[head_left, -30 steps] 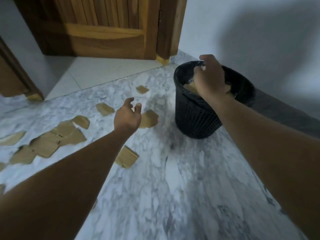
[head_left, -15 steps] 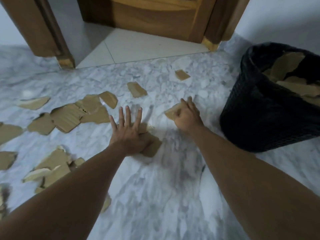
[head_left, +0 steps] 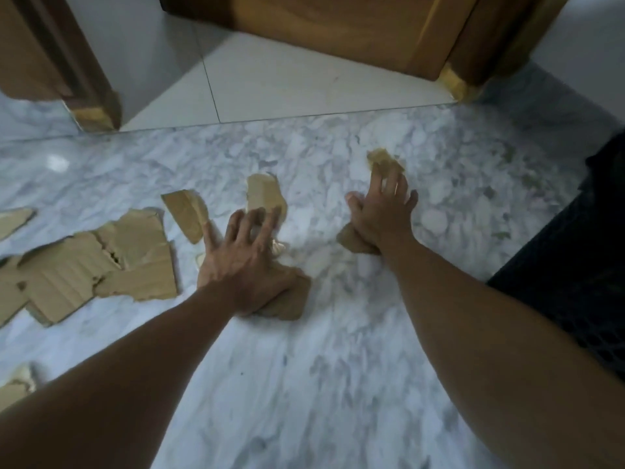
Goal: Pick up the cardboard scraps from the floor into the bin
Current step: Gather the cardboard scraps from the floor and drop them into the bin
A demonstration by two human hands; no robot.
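Your left hand (head_left: 241, 262) lies spread, fingers apart, flat on cardboard scraps (head_left: 267, 198) on the marble floor (head_left: 304, 367). Your right hand (head_left: 380, 214) presses a scrap (head_left: 384, 160) with open fingers, another under its heel. More scraps left; black bin (head_left: 581, 265) at right edge.

Torn tan cardboard scraps (head_left: 101, 265) lie flat on the marble floor (head_left: 338, 384), the largest overlapping at mid-left, with smaller pieces at the left edge, lower left and centre (head_left: 263, 194). The black mesh bin (head_left: 581, 265) stands at the right edge, mostly cropped.
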